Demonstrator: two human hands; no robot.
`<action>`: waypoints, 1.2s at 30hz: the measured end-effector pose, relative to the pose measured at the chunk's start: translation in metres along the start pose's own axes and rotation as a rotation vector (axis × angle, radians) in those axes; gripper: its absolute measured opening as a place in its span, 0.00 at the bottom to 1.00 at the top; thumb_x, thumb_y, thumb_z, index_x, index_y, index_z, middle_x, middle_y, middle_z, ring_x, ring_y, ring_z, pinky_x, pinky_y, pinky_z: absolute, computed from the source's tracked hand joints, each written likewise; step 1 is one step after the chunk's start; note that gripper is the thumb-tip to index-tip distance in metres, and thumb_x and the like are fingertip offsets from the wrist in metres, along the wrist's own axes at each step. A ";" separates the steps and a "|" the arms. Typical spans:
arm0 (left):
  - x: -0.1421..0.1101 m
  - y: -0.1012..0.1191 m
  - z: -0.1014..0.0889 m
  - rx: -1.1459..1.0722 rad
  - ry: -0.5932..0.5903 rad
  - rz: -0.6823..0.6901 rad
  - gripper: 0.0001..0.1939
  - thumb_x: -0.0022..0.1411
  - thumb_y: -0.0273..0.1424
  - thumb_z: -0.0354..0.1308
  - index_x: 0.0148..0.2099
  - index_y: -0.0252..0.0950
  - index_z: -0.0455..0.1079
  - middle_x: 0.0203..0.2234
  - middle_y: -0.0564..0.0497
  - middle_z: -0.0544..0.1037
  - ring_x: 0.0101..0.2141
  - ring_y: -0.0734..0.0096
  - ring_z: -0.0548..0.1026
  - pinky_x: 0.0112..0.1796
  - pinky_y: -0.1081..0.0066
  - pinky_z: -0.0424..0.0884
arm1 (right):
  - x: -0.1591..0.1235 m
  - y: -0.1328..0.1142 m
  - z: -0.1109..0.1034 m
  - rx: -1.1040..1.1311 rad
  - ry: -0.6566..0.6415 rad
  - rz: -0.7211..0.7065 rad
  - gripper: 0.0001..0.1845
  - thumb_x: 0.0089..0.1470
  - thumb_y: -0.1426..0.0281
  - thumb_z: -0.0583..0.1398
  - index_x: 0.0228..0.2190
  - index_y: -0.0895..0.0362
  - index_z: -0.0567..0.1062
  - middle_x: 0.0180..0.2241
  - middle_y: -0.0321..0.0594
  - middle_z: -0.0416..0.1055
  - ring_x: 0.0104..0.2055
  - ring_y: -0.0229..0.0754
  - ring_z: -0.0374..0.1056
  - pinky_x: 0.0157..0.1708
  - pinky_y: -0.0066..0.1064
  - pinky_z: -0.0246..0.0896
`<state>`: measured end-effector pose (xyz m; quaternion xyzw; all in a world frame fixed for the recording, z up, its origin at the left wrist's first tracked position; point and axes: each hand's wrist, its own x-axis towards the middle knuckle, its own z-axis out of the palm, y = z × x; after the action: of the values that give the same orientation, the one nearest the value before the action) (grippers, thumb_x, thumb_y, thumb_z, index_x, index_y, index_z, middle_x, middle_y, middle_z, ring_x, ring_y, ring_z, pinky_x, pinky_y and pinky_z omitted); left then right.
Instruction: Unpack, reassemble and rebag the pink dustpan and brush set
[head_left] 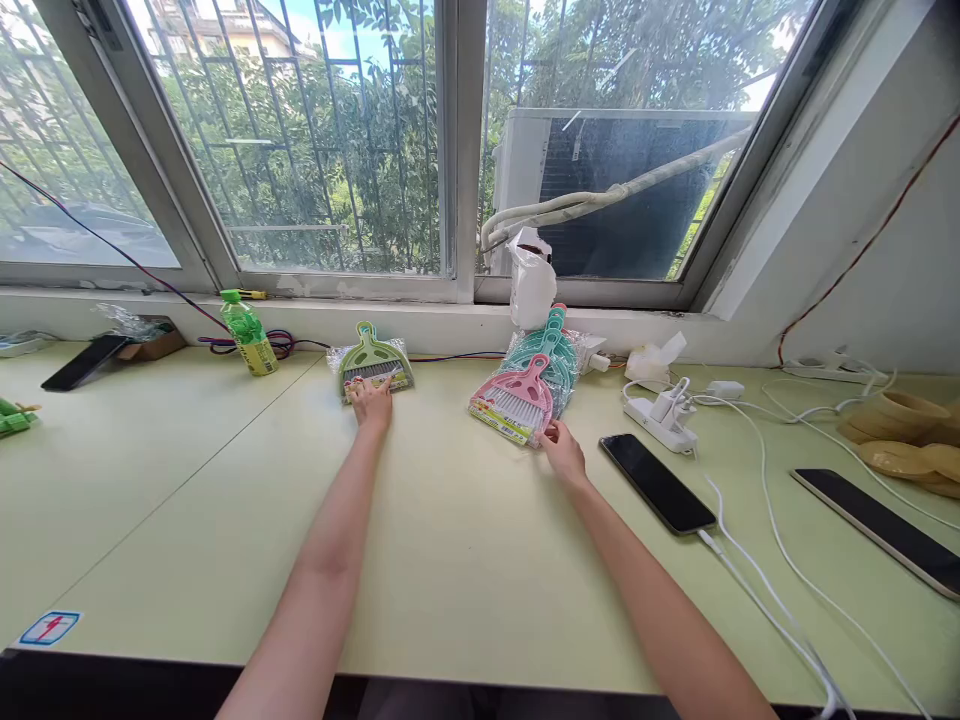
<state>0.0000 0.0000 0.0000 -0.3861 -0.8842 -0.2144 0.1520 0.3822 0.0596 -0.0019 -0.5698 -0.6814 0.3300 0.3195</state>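
Observation:
A green dustpan and brush set (370, 352) in clear wrapping lies towards the back of the table. My left hand (372, 402) rests on its near edge, fingers spread over the label. To the right is a pink dustpan and brush set (517, 395), also wrapped, with a yellow-green label strip along its front. My right hand (562, 452) pinches its near right corner between thumb and fingers. Partly beneath and behind the pink set lie teal dustpans (559, 355) in plastic, their handles pointing to the window.
A green-capped bottle (251, 335) stands at the back left. On the right are a phone (658, 485) on a charging cable, a white power strip (660, 424), loose white cables and a second dark device (881, 525). A white wrapped object (532, 285) stands by the sill.

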 end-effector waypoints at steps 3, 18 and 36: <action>0.000 -0.007 -0.003 -0.101 0.120 -0.053 0.21 0.64 0.31 0.48 0.57 0.38 0.69 0.48 0.36 0.68 0.51 0.49 0.65 0.51 0.55 0.60 | 0.001 0.001 0.000 -0.003 -0.004 0.008 0.23 0.55 0.63 0.56 0.52 0.55 0.67 0.47 0.42 0.75 0.48 0.46 0.70 0.40 0.32 0.59; -0.006 -0.021 -0.011 -0.126 0.054 -0.100 0.20 0.59 0.26 0.49 0.53 0.36 0.69 0.61 0.43 0.61 0.55 0.51 0.66 0.58 0.49 0.54 | 0.003 0.000 -0.002 -0.040 0.049 0.018 0.22 0.56 0.67 0.55 0.52 0.56 0.67 0.46 0.43 0.74 0.47 0.45 0.69 0.44 0.32 0.59; -0.024 -0.006 -0.026 -0.032 -0.005 0.018 0.26 0.55 0.28 0.51 0.56 0.27 0.65 0.66 0.31 0.45 0.64 0.42 0.48 0.60 0.46 0.49 | 0.013 -0.001 -0.016 0.146 0.177 0.080 0.23 0.58 0.68 0.49 0.54 0.54 0.67 0.46 0.44 0.74 0.47 0.47 0.69 0.47 0.35 0.59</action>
<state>0.0134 -0.0315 0.0108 -0.3969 -0.8776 -0.2263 0.1455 0.3927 0.0735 0.0094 -0.5986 -0.6014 0.3394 0.4059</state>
